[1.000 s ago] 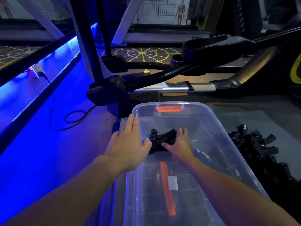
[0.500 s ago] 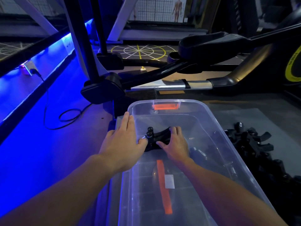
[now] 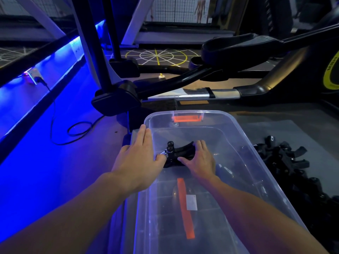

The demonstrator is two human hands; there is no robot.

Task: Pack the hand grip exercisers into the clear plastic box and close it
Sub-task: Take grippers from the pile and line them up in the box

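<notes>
Left hand (image 3: 139, 158): resting flat, fingers straight, on clear plastic box (image 3: 236, 125) rim.
Right hand (image 3: 200, 160): gripping hand grip exerciser (image 3: 181, 153) inside.

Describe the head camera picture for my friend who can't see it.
Two hands work at a clear plastic box: the right hand holds a black hand grip exerciser inside it, while the left hand rests flat on the box's left rim. More exercisers lie piled right of it.

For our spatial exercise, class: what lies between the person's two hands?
Head view: a black hand grip exerciser, between left hand and right hand, inside the clear box.
</notes>
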